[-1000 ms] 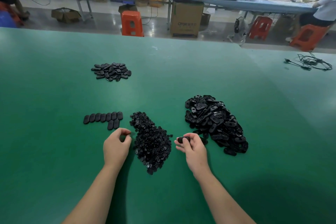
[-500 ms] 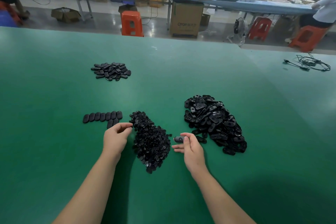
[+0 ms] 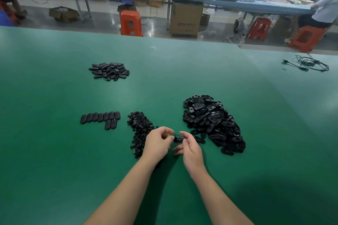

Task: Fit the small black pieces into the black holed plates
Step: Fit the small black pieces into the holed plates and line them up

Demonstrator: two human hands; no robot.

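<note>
Mid-fit near surface's front edge: right hand (image 3: pixel 192 150) pinching holed plate (image 3: pixel 178 139); left hand (image 3: pixel 157 144) fingers curled, small piece hidden, cannot tell. Next: press piece into hole.

orange stool (image 3: pixel 131 23), cardboard box (image 3: pixel 185 18), cable coil (image 3: pixel 309 63), fan (image 3: pixel 238 27)

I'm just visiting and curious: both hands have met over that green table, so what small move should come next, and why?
Probably pressing a small piece into the plate's hole. The right hand pinches a holed plate, and the left hand has come over to touch it, fingers curled; whether it holds a piece is hidden.
</note>
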